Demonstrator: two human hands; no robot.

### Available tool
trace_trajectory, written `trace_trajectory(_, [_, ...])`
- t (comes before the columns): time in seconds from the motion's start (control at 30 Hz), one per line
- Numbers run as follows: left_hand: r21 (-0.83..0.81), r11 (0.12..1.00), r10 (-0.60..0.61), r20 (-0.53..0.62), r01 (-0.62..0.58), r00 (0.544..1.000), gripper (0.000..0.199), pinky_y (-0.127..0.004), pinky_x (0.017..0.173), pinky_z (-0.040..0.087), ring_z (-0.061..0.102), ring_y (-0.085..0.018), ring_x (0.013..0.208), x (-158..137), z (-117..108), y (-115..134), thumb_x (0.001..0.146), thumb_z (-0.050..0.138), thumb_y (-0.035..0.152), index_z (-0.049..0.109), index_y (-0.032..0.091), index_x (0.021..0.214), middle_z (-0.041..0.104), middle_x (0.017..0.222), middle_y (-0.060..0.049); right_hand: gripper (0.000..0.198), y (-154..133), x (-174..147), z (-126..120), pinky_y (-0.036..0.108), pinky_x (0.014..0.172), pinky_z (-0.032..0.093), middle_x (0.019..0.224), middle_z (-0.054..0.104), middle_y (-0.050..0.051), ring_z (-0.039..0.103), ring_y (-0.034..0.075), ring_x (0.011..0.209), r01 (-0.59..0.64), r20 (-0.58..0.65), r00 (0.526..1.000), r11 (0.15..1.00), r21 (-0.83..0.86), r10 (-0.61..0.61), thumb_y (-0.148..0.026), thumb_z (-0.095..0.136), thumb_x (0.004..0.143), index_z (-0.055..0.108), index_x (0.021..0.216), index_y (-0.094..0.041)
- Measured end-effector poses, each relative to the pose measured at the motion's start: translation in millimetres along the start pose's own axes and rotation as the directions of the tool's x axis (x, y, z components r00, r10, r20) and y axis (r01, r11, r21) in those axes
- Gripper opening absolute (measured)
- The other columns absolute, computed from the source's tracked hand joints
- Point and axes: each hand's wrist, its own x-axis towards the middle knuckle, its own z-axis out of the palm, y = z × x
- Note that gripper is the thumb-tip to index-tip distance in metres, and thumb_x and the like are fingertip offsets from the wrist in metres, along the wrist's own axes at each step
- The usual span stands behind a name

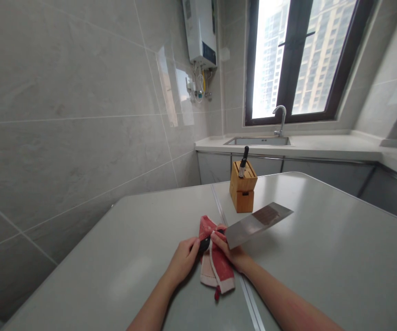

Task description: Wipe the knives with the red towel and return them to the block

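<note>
A cleaver (258, 224) is held over the table, its broad metal blade pointing right and away from me. My left hand (184, 257) is closed around the end of its black handle. A red and pale pink cloth (222, 266) is wrapped about the handle near the blade and hangs down toward the table. My right hand (228, 248) pinches the cloth against the handle, just beside the blade. Beyond the blade stands a wooden knife block (243, 188), with one black-handled knife (244, 162) upright in it.
The pale table (143, 230) has a metal seam (250, 301) running across it. Behind it, a white counter (329, 141) holds a sink (257, 141) with a faucet (281, 120) under a window. A water heater (200, 34) hangs on the tiled wall at left.
</note>
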Motion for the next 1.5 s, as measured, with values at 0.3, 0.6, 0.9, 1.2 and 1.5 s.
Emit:
trace_trajectory(0.3, [-0.078,0.997,-0.011,0.107,0.020,0.994,0.047,-0.024,0.062,0.034,0.043,-0.014,0.066,-1.6,-1.4,3.9,0.093,0.026,0.047,0.052,0.016,0.069,0.050,0.067,0.001,0.034,-9.1,-2.5,0.6,0.038,0.095,0.038,0.091,0.064,0.004,0.057,0.025,0.094,0.000,-0.025,1.000,1.000,0.016,0.001,-0.053,0.063,0.070,0.060,0.086,-0.024])
trace_trajectory(0.6, [-0.485,0.818,-0.189,0.279,0.308,0.941,0.045,-0.019,0.047,0.023,0.033,-0.008,0.054,-1.0,7.3,-0.7,0.086,0.040,0.056,0.052,0.014,0.077,0.041,0.060,0.004,0.036,-6.4,-2.7,-0.2,0.035,0.083,0.045,0.087,0.067,0.002,0.059,0.024,0.087,-0.080,-0.012,0.996,0.981,0.179,0.083,-0.056,0.061,0.070,0.061,0.086,-0.023])
trace_trajectory(0.9, [-0.521,0.714,-0.311,0.363,0.468,0.878,0.054,-0.017,0.049,0.027,0.042,-0.008,0.055,-2.7,1.6,1.6,0.082,0.042,0.064,0.059,0.013,0.084,0.054,0.068,-0.001,0.037,-4.8,-3.1,-0.7,0.035,0.082,0.046,0.083,0.067,0.001,0.061,0.024,0.085,-0.117,0.022,0.993,0.968,0.220,0.115,-0.056,0.063,0.068,0.061,0.086,-0.024])
trace_trajectory(1.2, [-0.596,0.732,-0.103,0.383,0.330,0.918,0.048,-0.021,0.048,0.016,0.026,-0.007,0.053,-2.5,-2.3,9.5,0.082,0.048,0.060,0.055,0.013,0.074,0.039,0.060,0.004,0.033,-4.7,-2.8,1.1,0.035,0.084,0.046,0.085,0.065,0.002,0.060,0.022,0.085,-0.092,0.018,0.996,0.961,0.260,0.091,-0.053,0.062,0.072,0.059,0.084,-0.023])
trace_trajectory(1.5, [-0.596,0.732,-0.071,0.414,0.329,0.908,0.050,-0.021,0.058,0.031,0.041,-0.010,0.061,-5.2,1.2,7.5,0.079,0.053,0.060,0.062,0.011,0.088,0.052,0.069,0.001,0.032,-9.8,-3.4,2.0,0.036,0.087,0.046,0.084,0.068,0.001,0.062,0.022,0.085,-0.157,0.036,0.987,0.932,0.327,0.154,-0.053,0.062,0.073,0.061,0.083,-0.022])
